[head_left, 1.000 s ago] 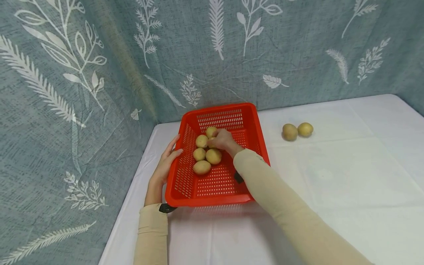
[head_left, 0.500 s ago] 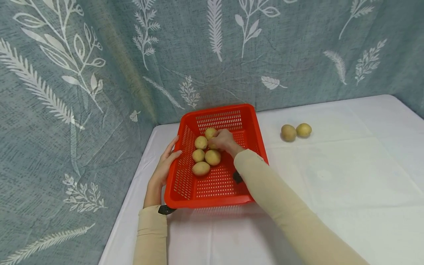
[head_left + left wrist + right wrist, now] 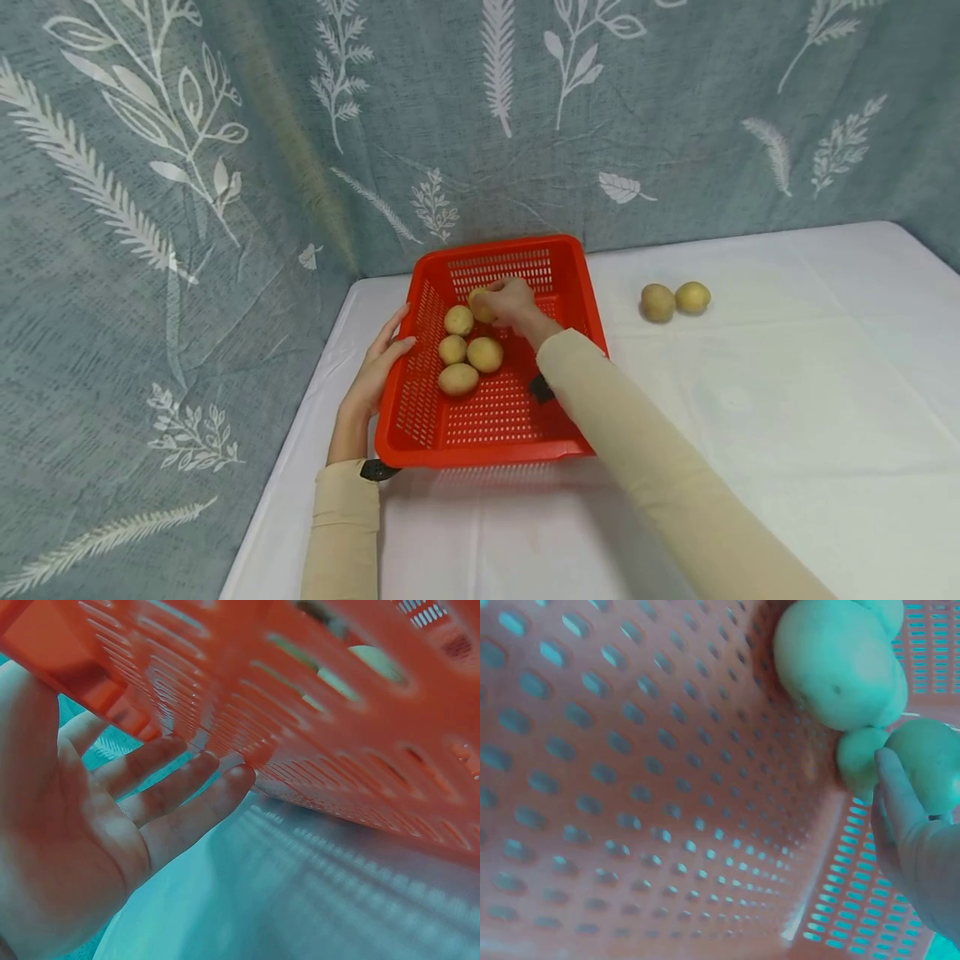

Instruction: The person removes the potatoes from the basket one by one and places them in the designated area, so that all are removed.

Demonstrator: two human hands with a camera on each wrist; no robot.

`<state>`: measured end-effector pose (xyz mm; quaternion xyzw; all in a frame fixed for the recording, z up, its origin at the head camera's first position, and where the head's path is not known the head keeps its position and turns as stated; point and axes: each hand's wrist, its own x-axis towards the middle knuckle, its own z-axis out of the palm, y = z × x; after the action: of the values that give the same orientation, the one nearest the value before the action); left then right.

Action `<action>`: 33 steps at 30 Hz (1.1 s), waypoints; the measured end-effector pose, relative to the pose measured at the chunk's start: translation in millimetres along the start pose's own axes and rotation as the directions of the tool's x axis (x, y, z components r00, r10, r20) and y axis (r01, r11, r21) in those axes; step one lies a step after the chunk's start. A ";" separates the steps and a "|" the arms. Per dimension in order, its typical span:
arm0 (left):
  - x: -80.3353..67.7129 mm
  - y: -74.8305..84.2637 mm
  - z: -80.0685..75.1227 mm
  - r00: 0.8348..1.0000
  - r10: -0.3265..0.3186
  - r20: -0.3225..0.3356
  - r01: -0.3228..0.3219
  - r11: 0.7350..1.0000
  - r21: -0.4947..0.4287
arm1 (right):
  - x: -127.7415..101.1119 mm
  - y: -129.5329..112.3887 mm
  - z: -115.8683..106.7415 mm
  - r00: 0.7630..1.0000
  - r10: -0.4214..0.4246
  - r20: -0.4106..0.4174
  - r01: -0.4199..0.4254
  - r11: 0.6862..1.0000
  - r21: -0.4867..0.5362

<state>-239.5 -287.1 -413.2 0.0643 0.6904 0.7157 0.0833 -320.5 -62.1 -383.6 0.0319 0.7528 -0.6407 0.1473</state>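
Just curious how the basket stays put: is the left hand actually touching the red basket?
Touching. The left wrist view shows the left hand's fingers pressed straight against the red basket at its slotted side wall.

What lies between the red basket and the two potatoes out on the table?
Nothing: in the head view the stretch of white tablecloth between the red basket and the two loose potatoes is bare.

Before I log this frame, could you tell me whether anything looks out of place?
Only mildly: two potatoes lie loose on the white table, right of the red basket, whose other potatoes sit inside. Nothing looks spilled or damaged.
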 end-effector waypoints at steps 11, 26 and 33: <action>-0.1 -0.7 1.1 1.000 0.009 0.005 -0.008 1.000 -0.020 | -4.1 -25.2 -14.7 0.993 -0.044 0.113 0.019 0.977 0.214; 1.4 2.2 1.7 1.000 0.000 -0.003 0.000 1.000 0.003 | -12.5 -58.8 -60.5 0.981 -0.093 0.171 0.048 0.967 0.250; 0.5 2.7 2.4 1.000 -0.011 -0.008 0.011 1.000 0.010 | -11.7 -59.9 -88.5 0.981 -0.093 0.171 0.044 0.962 0.270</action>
<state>-239.6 -284.7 -410.4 0.0584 0.6948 0.7118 0.0842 -339.5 15.2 -311.3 -0.0334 0.6443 -0.7406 0.1877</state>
